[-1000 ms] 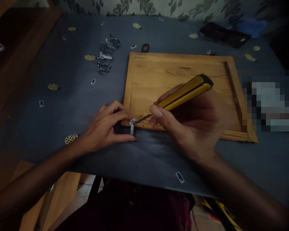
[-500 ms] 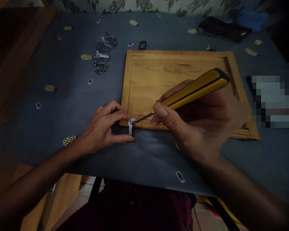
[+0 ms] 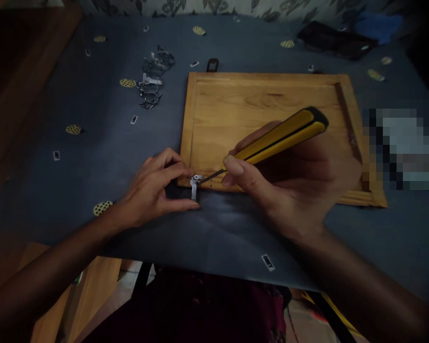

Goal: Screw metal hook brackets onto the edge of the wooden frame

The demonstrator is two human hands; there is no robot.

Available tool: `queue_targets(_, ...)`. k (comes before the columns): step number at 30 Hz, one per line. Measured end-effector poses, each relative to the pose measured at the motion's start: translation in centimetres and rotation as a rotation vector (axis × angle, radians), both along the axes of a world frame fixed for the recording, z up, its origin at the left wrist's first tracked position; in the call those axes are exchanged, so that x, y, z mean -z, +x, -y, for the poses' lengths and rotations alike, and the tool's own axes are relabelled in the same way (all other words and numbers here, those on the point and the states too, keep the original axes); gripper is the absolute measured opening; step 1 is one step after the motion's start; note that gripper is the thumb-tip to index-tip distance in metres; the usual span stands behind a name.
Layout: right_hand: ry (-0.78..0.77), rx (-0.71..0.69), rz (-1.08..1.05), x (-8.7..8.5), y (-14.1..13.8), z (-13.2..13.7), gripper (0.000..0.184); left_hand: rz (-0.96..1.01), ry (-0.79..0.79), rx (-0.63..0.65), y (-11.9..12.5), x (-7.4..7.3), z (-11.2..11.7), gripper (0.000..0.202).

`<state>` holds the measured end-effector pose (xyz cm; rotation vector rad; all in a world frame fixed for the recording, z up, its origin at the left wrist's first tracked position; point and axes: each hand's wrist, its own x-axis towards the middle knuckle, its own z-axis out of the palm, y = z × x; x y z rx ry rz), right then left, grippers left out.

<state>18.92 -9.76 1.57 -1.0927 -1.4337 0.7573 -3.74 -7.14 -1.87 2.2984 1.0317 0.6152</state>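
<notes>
The table (image 3: 200, 247) is carrying a wooden panel (image 3: 243, 102), whose long axis is running left to right, roughly along the table's near edge, its raised rim framing a sunken middle. The right hand (image 3: 289, 186) is reaching over the panel, its fingers clamping around a yellow-and-black screwdriver (image 3: 280, 136). That tool is lying aslant, its handle pointing toward the far right corner and its shaft pointing down-left. The left hand (image 3: 152, 183) is resting by the panel's near left corner, thumb and forefinger bracing a metal hinge (image 3: 194, 187) from its two ends. The hinge is sitting on that corner, its long axis pointing at the table's near edge and its arm jutting past the panel. The screwdriver tip is meeting the hinge. Loose metal pieces (image 3: 152, 80) are lying beyond the panel's left edge.
</notes>
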Motion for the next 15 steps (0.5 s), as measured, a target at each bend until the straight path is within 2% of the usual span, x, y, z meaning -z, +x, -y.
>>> queue_targets(7,0.026,-0.022,0.015,0.33,0.09,-0.13,0.035,0.011,-0.023,0.004,0.03,-0.14,-0.02,0.041)
queue_targets(15,0.057,-0.05,-0.074,-0.13,0.0,-0.27,0.028,0.007,0.014,0.002,-0.06,0.11,0.0,0.043)
